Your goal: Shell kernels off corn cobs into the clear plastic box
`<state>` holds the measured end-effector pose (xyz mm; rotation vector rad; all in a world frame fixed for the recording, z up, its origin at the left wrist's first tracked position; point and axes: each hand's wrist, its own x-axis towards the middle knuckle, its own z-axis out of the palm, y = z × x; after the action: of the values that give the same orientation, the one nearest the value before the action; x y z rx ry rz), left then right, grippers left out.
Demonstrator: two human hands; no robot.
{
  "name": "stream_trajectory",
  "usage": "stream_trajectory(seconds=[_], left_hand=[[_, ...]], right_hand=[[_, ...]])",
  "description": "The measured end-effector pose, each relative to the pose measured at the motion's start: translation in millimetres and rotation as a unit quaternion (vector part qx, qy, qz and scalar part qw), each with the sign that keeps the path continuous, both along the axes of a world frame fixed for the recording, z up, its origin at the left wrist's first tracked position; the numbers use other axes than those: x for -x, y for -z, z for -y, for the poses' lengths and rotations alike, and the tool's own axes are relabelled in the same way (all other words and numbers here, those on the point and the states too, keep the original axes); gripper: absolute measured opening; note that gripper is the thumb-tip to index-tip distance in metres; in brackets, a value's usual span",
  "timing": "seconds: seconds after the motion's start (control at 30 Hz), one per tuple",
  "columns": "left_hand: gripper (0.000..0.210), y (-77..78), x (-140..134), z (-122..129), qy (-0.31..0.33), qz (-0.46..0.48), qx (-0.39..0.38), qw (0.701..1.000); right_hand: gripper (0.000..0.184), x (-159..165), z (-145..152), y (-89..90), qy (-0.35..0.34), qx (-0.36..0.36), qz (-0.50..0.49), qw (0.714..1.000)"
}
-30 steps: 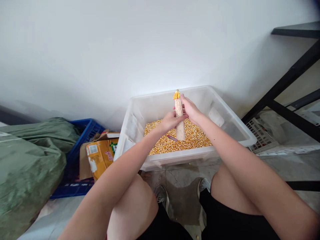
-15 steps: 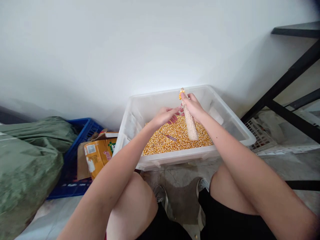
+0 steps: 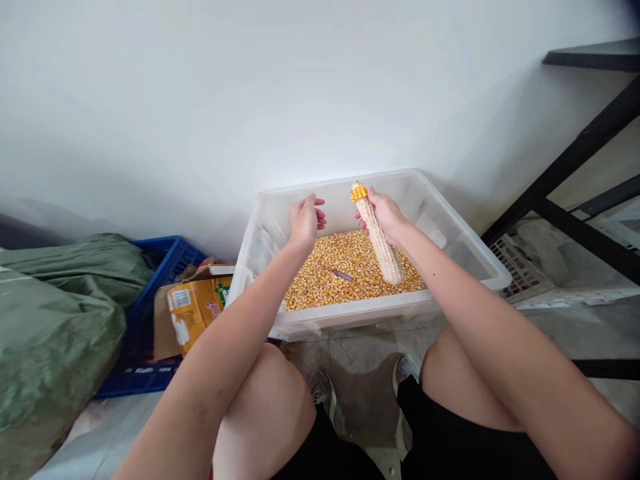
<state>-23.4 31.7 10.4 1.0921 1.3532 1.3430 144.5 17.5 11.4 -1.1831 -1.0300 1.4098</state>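
My right hand (image 3: 387, 215) grips a corn cob (image 3: 378, 243) near its top end. Most of the cob is bare and pale; a band of yellow kernels remains close to the tip. Its lower end hangs tilted over the loose corn kernels (image 3: 327, 283) in a translucent plastic bin (image 3: 350, 308). To the left, my left hand (image 3: 306, 221) hovers above the bin, apart from the cob, with fingers loosely curled, spaced apart and nothing visible in them. A small dark reddish-brown stick-like piece (image 3: 343, 275) lies on the kernels.
A white wall (image 3: 300, 87) rises behind the bin. On the left are a blue crate (image 3: 135, 373), an orange printed carton (image 3: 195, 313) and a green sack (image 3: 60, 313). A black metal frame (image 3: 575, 157) and a grey plastic basket (image 3: 515, 267) stand at the right.
My left hand has moved away from the cob, to the left and slightly up. The cob's top has swung a little left in my right hand, baring more of its kernel band.
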Motion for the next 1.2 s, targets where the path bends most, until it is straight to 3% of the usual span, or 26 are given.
stream_trajectory(seconds=[0.17, 0.33, 0.63, 0.83, 1.03, 1.2], left_hand=[[0.033, 2.0, -0.6, -0.6, 0.002, 0.003, 0.005, 1.0], [0.032, 2.6, 0.6, -1.5, -0.003, 0.029, 0.023, 0.999], [0.031, 9.2, -4.7, 0.8, 0.055, 0.021, 0.06, 0.996], [0.032, 6.1, -1.5, -1.0, 0.042, 0.025, 0.046, 0.998], [0.033, 6.0, -2.9, -1.3, 0.044, 0.025, 0.039, 0.998], [0.032, 6.5, -2.9, -0.9, 0.05, 0.025, 0.04, 0.998]], right_hand=[[0.039, 0.5, 2.6, -2.7, -0.013, -0.001, 0.005, 1.0], [0.047, -0.2, 1.9, -1.7, -0.011, 0.028, 0.022, 0.999], [0.03, 3.5, 4.6, -5.5, -0.014, 0.049, 0.01, 0.999], [0.044, 2.1, 0.7, -1.1, -0.004, 0.046, 0.015, 0.999], [0.041, 1.7, 1.5, -2.6, -0.017, 0.049, -0.003, 0.999], [0.049, 0.1, 2.1, -4.5, -0.019, 0.063, -0.008, 0.998]])
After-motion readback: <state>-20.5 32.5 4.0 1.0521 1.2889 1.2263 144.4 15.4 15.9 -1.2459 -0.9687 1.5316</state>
